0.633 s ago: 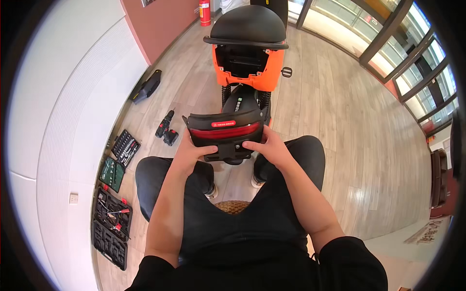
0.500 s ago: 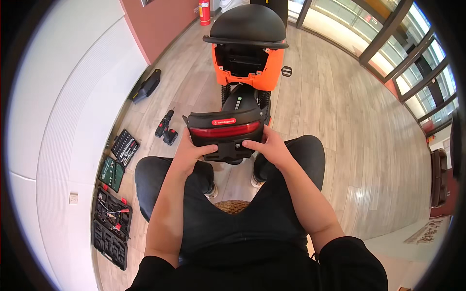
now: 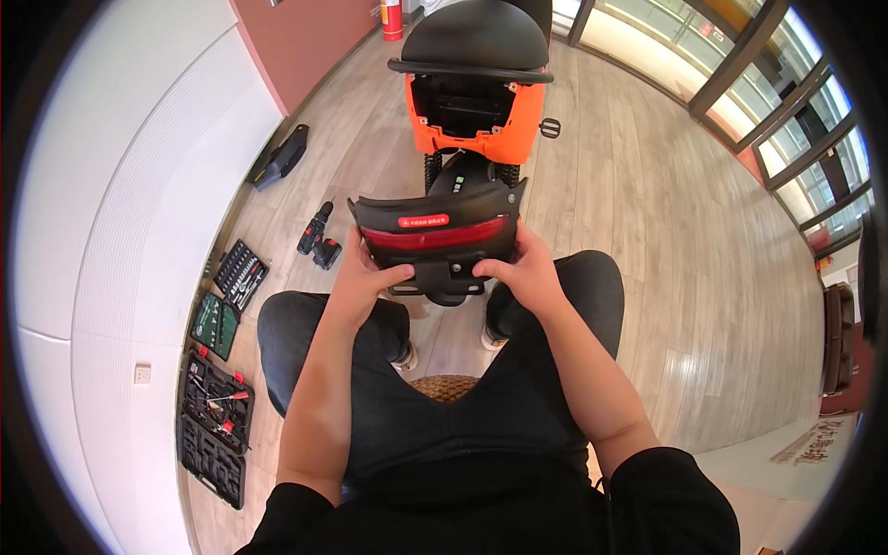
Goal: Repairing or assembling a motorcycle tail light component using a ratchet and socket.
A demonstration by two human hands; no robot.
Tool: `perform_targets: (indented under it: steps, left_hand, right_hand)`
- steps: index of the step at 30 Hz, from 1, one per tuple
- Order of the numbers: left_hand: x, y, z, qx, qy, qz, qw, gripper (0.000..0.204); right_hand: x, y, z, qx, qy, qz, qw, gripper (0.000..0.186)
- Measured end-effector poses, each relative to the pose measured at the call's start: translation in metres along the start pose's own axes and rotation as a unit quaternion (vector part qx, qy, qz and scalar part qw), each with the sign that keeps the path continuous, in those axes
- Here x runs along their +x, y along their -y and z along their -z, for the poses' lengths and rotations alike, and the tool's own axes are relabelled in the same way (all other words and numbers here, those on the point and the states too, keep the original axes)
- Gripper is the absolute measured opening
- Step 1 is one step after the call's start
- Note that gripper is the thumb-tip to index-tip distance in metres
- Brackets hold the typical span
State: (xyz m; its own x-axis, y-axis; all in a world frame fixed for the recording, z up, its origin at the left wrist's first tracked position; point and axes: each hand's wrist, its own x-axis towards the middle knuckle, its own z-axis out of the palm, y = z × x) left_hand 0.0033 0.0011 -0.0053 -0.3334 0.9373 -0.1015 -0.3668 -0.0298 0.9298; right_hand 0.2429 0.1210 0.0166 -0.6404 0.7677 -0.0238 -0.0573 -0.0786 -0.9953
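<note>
So both hands are busy with the tail light panel, a curved black piece with a red lens strip running across it. Left hand has it by the left end, right hand by the right end. Thumbs are on the near face and the rest of the fingers wrap around the sides, mostly hidden, so it's a proper two-handed grip. The panel sits right between the fingers, lens side up at the wearer, right end a touch higher. There's a red sticker above the lens, past the thumb tips, and a silver bolt just left of the right thumb.

Straight ahead of the fingers is the orange scooter tail with an open cavity, black seat and grab rail above that. The panel overlaps the rear fender from this angle; can't tell if they touch. A pedal pokes out ahead and to the right of the right fingers.

Left of the left fingers there's a cordless drill on the floor, and farther left, a socket set, with a green tool case and an open black toolbox nearer the wearer. Woven stool peeks out between the legs, below the fingers.
</note>
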Motion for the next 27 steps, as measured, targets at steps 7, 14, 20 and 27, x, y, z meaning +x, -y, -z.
perform_targets:
  steps: [7,14,20,27]
  left_hand:
    - [-0.005,-0.004,0.003,0.025,0.065,-0.206,0.976,0.113]
    - [-0.003,-0.008,-0.002,0.074,-0.055,-0.374,0.923,0.065]
    - [-0.019,-0.043,-0.017,-0.270,-0.052,-0.073,0.959,0.067]
    - [-0.035,-0.020,-0.016,-0.420,-0.018,0.069,0.905,0.061]
  right_hand:
    - [-0.019,0.008,0.003,-0.191,0.011,0.312,0.931,0.046]
    - [-0.021,0.018,-0.007,-0.262,0.037,0.553,0.790,0.024]
    - [-0.025,0.027,-0.012,-0.334,0.061,0.637,0.692,0.026]
    - [-0.041,0.034,-0.028,-0.377,0.033,0.658,0.651,0.022]
